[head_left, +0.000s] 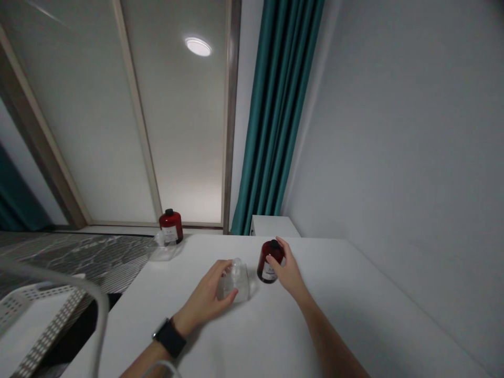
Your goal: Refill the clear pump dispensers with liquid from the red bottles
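Clear square pump bottle [234, 286] stands on the white table [255, 336], cupped from the near side by the left hand [205, 300], its fingers curved closely against the wall. The smooth flat sides look slippery, so the body seems a safer hold than the pump head [237, 262]. Just beside it, the right hand [286, 268], partly open, has its fingers over the shoulder of a dark red round bottle [269, 264], which looks rigid and, if full, fairly heavy; wrapping its body would suit it. A matching red bottle [170, 227] and clear bottle [163, 249] stand at the far table edge.
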{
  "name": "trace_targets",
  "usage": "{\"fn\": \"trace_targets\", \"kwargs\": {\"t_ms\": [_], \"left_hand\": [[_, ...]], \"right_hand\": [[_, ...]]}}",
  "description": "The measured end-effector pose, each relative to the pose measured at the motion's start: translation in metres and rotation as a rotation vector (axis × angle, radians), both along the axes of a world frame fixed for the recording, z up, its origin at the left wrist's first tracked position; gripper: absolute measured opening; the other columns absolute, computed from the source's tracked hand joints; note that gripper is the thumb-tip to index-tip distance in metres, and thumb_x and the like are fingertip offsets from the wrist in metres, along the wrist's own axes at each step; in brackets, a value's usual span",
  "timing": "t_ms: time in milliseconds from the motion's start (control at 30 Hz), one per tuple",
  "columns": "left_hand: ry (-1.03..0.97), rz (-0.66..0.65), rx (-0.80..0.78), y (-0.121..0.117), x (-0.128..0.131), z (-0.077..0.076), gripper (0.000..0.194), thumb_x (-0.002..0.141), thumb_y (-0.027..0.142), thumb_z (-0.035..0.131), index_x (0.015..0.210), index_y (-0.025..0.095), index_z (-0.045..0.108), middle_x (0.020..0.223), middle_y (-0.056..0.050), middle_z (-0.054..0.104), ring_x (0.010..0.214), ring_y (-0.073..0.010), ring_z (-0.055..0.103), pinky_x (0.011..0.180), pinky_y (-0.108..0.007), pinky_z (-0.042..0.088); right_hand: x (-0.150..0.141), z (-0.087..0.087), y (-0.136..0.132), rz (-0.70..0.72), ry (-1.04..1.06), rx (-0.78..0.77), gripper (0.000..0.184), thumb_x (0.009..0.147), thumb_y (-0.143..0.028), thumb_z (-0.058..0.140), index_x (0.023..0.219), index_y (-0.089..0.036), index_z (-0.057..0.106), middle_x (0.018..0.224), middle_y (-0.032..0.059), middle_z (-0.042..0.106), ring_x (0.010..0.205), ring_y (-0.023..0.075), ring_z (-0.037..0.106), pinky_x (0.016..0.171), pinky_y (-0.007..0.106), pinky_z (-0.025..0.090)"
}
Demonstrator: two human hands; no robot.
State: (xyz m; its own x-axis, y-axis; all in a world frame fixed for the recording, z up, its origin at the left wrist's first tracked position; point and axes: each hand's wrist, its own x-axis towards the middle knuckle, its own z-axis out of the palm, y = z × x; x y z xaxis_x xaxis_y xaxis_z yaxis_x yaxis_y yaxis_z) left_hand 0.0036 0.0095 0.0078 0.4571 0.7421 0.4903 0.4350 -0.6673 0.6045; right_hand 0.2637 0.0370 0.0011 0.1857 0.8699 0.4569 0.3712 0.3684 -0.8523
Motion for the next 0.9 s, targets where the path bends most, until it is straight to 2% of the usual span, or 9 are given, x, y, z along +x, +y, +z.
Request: {"fn": "trace_targets", "kwargs": {"t_ms": [167,267,367,433,467,567,667,733,900], "left_hand": [[0.0,-0.035,-0.007,-0.006,-0.002,-0.002,0.052,0.081,0.018,0.06,0.13,0.021,0.043,0.123,-0.013,0.056,0.111,-0.028,0.057,0.095,-0.044,0.05],[-0.028,-0.017,-0.018,-0.007,-0.001,-0.001,0.048,0.081,0.019,0.059,0.128,0.019,0.045,0.12,-0.013,0.056,0.11,-0.0278,0.057,0.095,-0.044,0.05],[-0.057,0.004,-0.035,-0.008,-0.002,0.0,0.045,0.081,0.021,0.059,0.124,0.018,0.047,0.119,-0.013,0.057,0.109,-0.0278,0.057,0.095,-0.044,0.05],[-0.081,0.009,-0.073,-0.008,-0.003,0.001,0.044,0.082,0.023,0.06,0.124,0.018,0.048,0.118,-0.012,0.057,0.108,-0.0275,0.057,0.094,-0.044,0.051],[-0.102,0.008,-0.1,-0.008,-0.004,0.001,0.043,0.083,0.024,0.06,0.124,0.019,0.048,0.117,-0.012,0.057,0.108,-0.0272,0.057,0.093,-0.044,0.051],[-0.209,-0.018,-0.178,-0.007,-0.007,-0.001,0.037,0.09,0.031,0.056,0.124,0.019,0.049,0.117,-0.011,0.058,0.107,-0.0257,0.058,0.09,-0.04,0.053],[-0.286,-0.026,-0.205,-0.007,-0.009,-0.001,0.038,0.092,0.038,0.054,0.126,0.02,0.048,0.121,-0.01,0.057,0.11,-0.0256,0.057,0.091,-0.039,0.054],[-0.28,-0.02,-0.202,-0.008,-0.009,0.0,0.04,0.092,0.038,0.055,0.127,0.02,0.049,0.12,-0.01,0.057,0.11,-0.0255,0.057,0.092,-0.04,0.053],[-0.181,-0.096,-0.163,-0.011,-0.007,0.005,0.035,0.093,0.036,0.056,0.125,0.02,0.054,0.119,-0.012,0.056,0.112,-0.0257,0.055,0.096,-0.041,0.051]], "right_hand": [[0.002,-0.003,0.003,-0.028,-0.023,0.018,0.056,0.083,-0.035,0.063,0.135,-0.02,0.047,0.135,0.0117,0.057,0.125,0.0261,0.055,0.111,0.045,0.04],[0.005,0.0,-0.003,-0.046,-0.046,0.058,0.059,0.082,-0.035,0.063,0.135,-0.019,0.045,0.138,0.0138,0.053,0.129,0.0287,0.05,0.112,0.05,0.037],[0.005,0.008,-0.017,-0.127,-0.134,0.223,0.052,0.084,-0.034,0.058,0.132,-0.019,0.048,0.137,0.0162,0.05,0.131,0.0329,0.044,0.111,0.056,0.035],[-0.002,0.012,-0.029,-0.136,-0.216,0.341,0.041,0.085,-0.03,0.056,0.126,-0.021,0.054,0.125,0.0153,0.056,0.12,0.0334,0.051,0.103,0.055,0.042],[-0.008,0.013,-0.035,-0.084,-0.238,0.352,0.038,0.086,-0.027,0.054,0.124,-0.022,0.055,0.118,0.0142,0.059,0.114,0.0323,0.055,0.099,0.053,0.045],[-0.034,0.012,-0.05,0.153,-0.297,0.259,0.043,0.087,-0.022,0.053,0.13,-0.025,0.052,0.115,0.0116,0.06,0.108,0.0291,0.059,0.096,0.048,0.049],[-0.058,0.004,-0.056,0.329,-0.307,0.12,0.056,0.085,-0.022,0.06,0.139,-0.025,0.046,0.133,0.0117,0.053,0.125,0.029,0.052,0.107,0.047,0.043],[-0.066,-0.003,-0.056,0.378,-0.28,0.04,0.063,0.082,-0.021,0.064,0.141,-0.026,0.042,0.138,0.0112,0.052,0.129,0.0283,0.05,0.111,0.048,0.039],[-0.064,-0.014,-0.054,0.39,-0.231,-0.1,0.078,0.074,-0.017,0.07,0.144,-0.025,0.037,0.134,0.0108,0.055,0.123,0.0267,0.054,0.109,0.047,0.042]]}}
